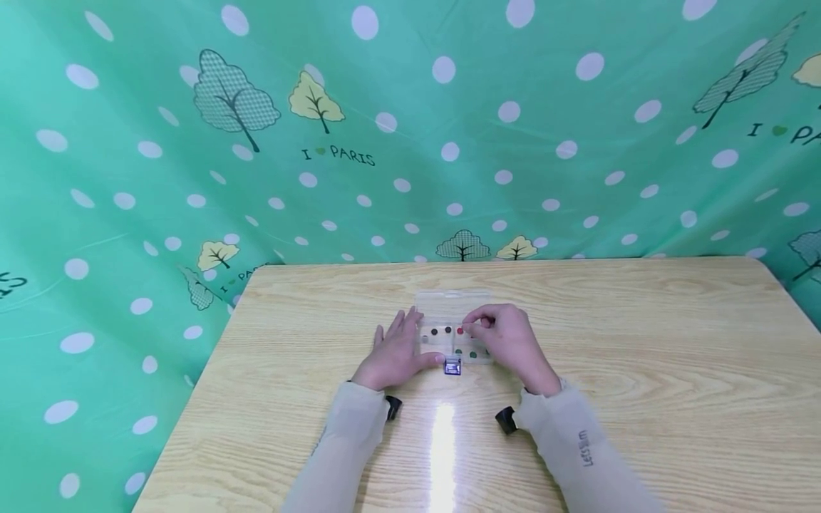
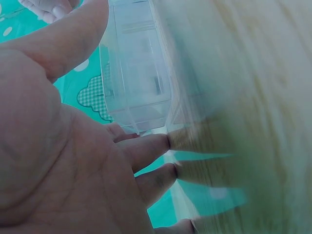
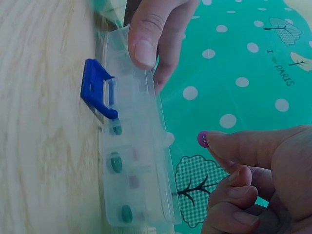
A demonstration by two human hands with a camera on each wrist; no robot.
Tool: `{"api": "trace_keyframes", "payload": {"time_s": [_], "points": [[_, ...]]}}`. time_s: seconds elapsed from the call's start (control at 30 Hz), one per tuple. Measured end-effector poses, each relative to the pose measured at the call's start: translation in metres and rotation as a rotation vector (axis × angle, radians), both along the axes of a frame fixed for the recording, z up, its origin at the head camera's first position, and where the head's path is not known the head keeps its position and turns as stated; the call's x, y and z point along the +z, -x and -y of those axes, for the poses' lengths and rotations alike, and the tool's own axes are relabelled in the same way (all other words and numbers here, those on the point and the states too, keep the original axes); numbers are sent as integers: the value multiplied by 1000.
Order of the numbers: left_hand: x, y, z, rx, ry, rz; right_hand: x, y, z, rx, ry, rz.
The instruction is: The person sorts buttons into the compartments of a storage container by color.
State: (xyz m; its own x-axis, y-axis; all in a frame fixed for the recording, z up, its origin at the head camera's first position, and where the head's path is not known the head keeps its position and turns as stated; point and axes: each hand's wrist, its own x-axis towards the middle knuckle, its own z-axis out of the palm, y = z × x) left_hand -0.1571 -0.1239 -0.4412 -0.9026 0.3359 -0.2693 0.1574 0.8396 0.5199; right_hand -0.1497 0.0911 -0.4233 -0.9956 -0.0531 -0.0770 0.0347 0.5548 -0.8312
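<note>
A clear plastic compartment box (image 1: 425,349) stands on the table with its lid (image 1: 442,303) opened toward the back. Dark buttons (image 1: 448,330) and green buttons (image 1: 472,354) lie in its compartments. My left hand (image 1: 396,358) steadies the box, fingers spread along its left side and thumb at the front rim. In the left wrist view, fingertips (image 2: 163,142) touch the tabletop beside the box wall. Above the box, my right hand (image 1: 507,335) pinches a small purple-red button (image 3: 203,139) between thumb and index finger. That hand partly hides the right-hand compartments.
A blue latch (image 3: 92,87) juts from the box's front. The wooden table (image 1: 641,370) extends to both sides, and a green dotted curtain (image 1: 410,142) hangs along its back edge. Black wrist devices (image 1: 506,420) sit below both sleeves.
</note>
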Motion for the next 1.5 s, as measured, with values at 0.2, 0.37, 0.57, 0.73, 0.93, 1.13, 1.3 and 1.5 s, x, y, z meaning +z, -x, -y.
{"api": "trace_keyframes", "payload": {"time_s": [0.2, 0.37, 0.57, 0.73, 0.93, 1.13, 1.3, 1.5], "points": [[0, -1, 0, -2, -2, -1, -2, 0, 7, 8, 16, 10], [0, -1, 1, -3, 2, 8, -5, -1, 12, 29, 7, 7], [-1, -2, 1, -13, -3, -5, -8, -3, 18, 57, 7, 0], [-1, -2, 1, -12, -3, 0, -10, -4, 23, 65, -21, -13], [-2, -1, 1, -10, -5, 2, -12, -3, 27, 71, -40, -16], [-1, -1, 0, -10, -8, 0, -11, -3, 28, 70, -46, -4], [-1, 0, 0, -10, -13, -5, -10, -3, 29, 82, -59, -15], [0, -1, -1, -6, -19, -7, -11, -3, 30, 94, -85, -18]]}}
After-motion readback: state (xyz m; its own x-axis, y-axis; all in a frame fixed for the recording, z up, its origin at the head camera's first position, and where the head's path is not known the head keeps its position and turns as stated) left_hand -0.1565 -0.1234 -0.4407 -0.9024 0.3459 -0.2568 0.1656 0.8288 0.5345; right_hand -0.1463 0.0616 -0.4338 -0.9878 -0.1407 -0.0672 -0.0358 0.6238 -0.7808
